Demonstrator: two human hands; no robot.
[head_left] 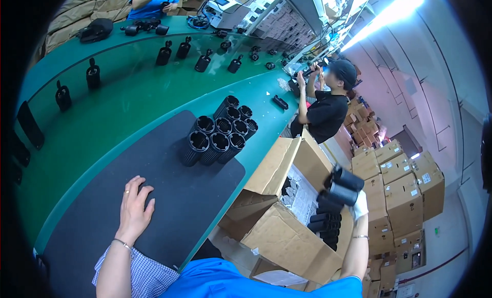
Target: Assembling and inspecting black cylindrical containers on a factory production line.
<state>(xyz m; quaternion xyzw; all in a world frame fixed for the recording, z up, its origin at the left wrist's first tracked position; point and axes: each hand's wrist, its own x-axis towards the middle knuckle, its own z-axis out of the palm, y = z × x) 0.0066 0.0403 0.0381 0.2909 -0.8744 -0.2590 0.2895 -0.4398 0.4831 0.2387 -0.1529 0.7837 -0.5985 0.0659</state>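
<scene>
My left hand (136,208) lies on the dark grey mat (169,144), fingers apart and holding nothing. A ring and a bracelet show on it. Gloved in white, my right hand (360,205) grips several black ribbed cylinders (344,189) above the open cardboard box (287,236); they are blurred, so I cannot tell their exact number. Inside the box, more black cylinders (328,223) stand beside paper sheets. At the mat's far end, a tight cluster of black hollow cylinders (219,142) stands upright with open tops.
Beyond the mat runs a green conveyor belt (128,108) carrying several black parts with narrow tops. A person in black (328,113) works at the right side of the line, another in blue (148,5) across it. Stacked cartons (400,195) stand at right.
</scene>
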